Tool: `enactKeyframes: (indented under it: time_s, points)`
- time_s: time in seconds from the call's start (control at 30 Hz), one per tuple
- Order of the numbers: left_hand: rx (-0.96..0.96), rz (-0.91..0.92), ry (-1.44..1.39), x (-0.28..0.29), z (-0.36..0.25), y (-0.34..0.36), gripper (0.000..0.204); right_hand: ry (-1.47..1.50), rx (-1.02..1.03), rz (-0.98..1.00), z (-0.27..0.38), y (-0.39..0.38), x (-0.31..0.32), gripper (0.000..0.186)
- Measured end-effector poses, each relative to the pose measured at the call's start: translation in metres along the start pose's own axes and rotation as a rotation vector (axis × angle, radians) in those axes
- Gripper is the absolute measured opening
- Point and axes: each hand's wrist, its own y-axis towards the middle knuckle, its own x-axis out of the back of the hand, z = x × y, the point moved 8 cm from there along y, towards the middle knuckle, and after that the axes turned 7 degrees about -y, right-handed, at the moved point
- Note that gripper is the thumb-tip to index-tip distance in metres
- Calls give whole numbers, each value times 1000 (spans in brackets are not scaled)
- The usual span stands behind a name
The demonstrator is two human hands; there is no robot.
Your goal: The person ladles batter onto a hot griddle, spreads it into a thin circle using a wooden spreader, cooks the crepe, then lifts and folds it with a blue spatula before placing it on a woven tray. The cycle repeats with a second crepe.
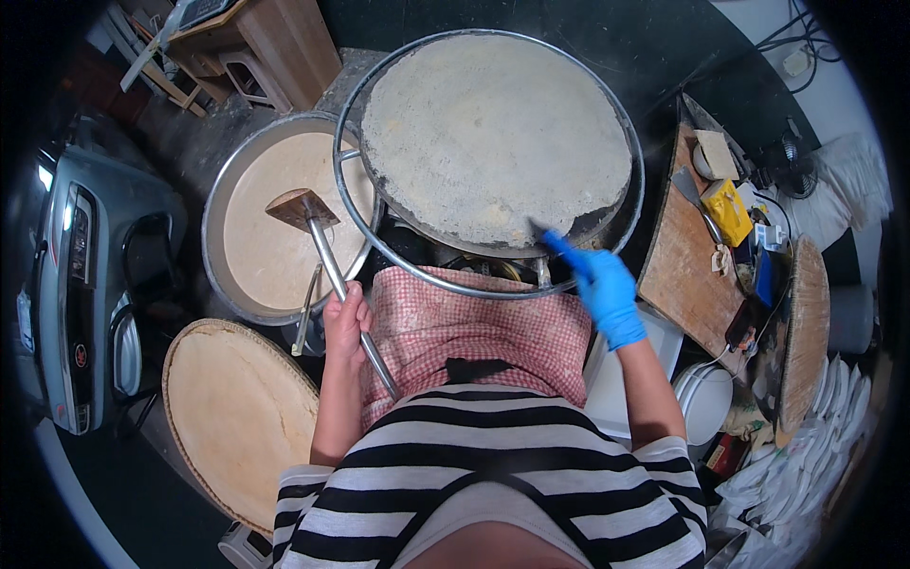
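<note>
My left hand is bare and closed round the metal handle of a spreader. The spreader's wide wooden head hangs over a large metal basin of pale beige batter. On the round griddle lies a thin, greyish-white crepe, covering most of the plate. My right hand, in a blue glove, grips a scraper with a blue handle. Its dark tip meets the crepe's near right edge, where a dark strip of griddle shows.
A metal ring surrounds the griddle. Left of me rests a round woven tray; beyond it stands a grey vehicle. To the right, a wooden board holds a metal spatula and a yellow packet. Several plastic-wrapped stacks lie lower right.
</note>
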Motion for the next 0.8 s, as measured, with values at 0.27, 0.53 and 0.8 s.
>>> enactKeyframes:
  time_s: [0.27,0.53,0.8]
  points:
    - [-2,16,1,-4,-2,-1,13,-7,221,175,64,-20,-17,31]
    - [1,-8,8,2,-4,-2,12,107,-2,40,37,16,2,28]
    - [12,-4,-10,-2,1,0,12,9,104,221,83,33,-28,26]
